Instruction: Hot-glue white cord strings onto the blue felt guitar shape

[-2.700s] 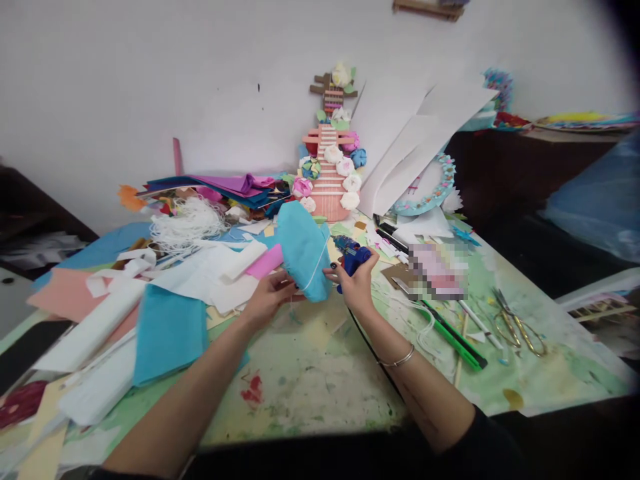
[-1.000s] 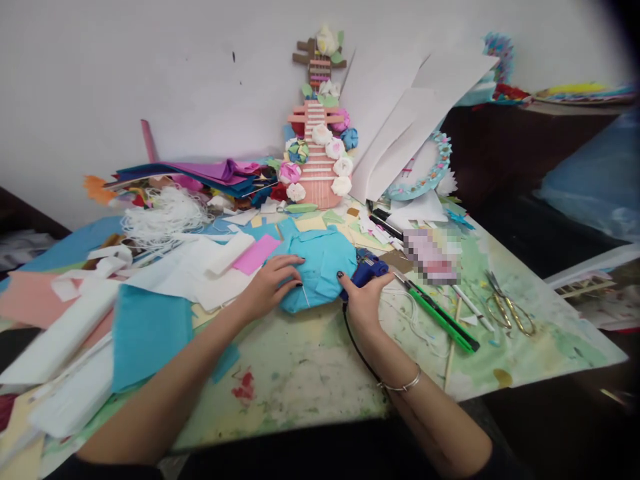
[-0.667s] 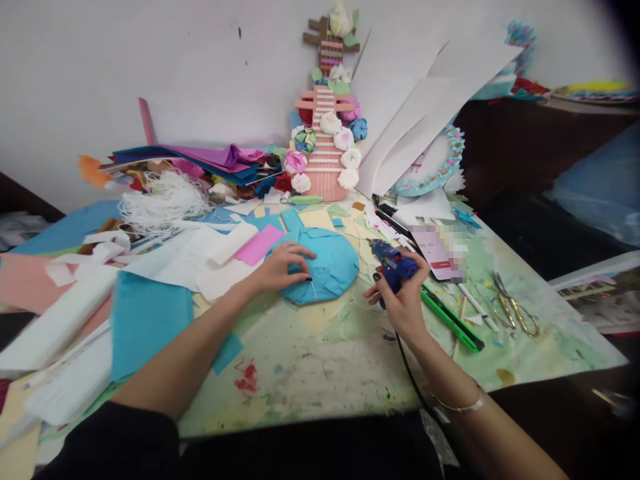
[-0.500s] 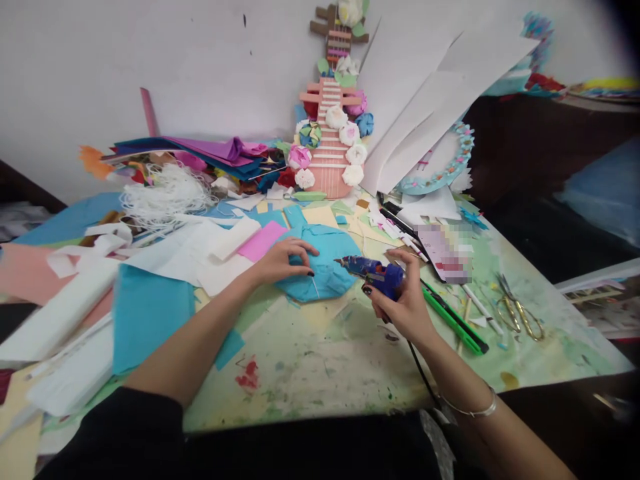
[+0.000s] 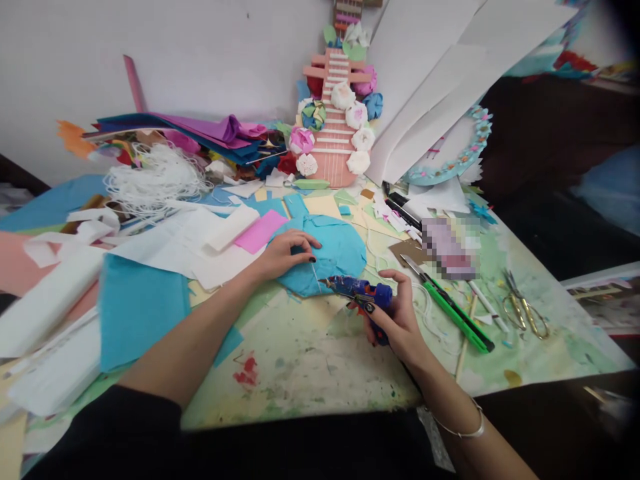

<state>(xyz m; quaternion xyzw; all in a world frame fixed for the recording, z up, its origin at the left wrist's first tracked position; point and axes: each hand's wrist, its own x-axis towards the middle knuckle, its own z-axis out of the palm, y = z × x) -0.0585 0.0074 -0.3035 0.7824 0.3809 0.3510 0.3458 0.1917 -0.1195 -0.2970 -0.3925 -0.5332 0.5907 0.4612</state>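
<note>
A round, blue paper-covered disc point(image 5: 345, 248) lies on the table before me. My left hand point(image 5: 287, 255) rests on its left part, thumb and fingers drawn together. From the thumb tip a short piece of white string point(image 5: 316, 277) runs toward the disc's near edge. My right hand point(image 5: 393, 313) is wrapped round a blue hot glue gun point(image 5: 367, 291), its nozzle pointing left, close by the string at the disc's near edge. Whether the nozzle touches is unclear. The glue gun's cord is partly hidden by my right wrist.
Right of the glue gun lie a green utility knife point(image 5: 457, 313), gold-handled scissors point(image 5: 525, 307) and loose white cord point(image 5: 427, 307). A flower-covered pink paper instrument point(image 5: 335, 153) leans on the wall. White string point(image 5: 155, 177), blue paper point(image 5: 145, 310) and white rolls point(image 5: 60, 313) fill the left.
My right hand has brought the glue gun left and down, so its nozzle is beside the string. My left hand keeps its place on the disc. The view has shifted slightly.
</note>
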